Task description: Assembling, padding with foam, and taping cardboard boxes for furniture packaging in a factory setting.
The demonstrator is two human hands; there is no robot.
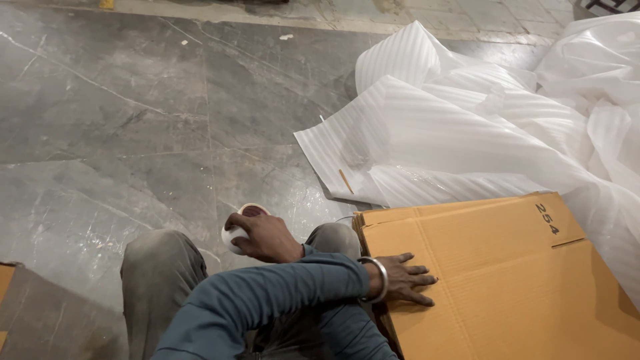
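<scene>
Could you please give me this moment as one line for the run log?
left hand flat on cardboard sheet | right hand grips white tape roll | white foam sheets beyond, on grey floor

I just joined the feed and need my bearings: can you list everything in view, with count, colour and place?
Cardboard sheet: one, brown, flattened, lower right on the floor.
Foam wrap: a loose pile of sheets, white and ribbed, upper right, reaching behind the cardboard.
Tape roll: one, white, centre, above the knees.
Cardboard piece: one, brown, only a corner showing at the left edge.
Floor: grey marbled tiles, left and top.
Bracelet: one, silver, on the left wrist.
Left hand: flat on the cardboard sheet's near edge, arm in a blue sleeve crossing over.
Right hand: closed around the tape roll.
</scene>
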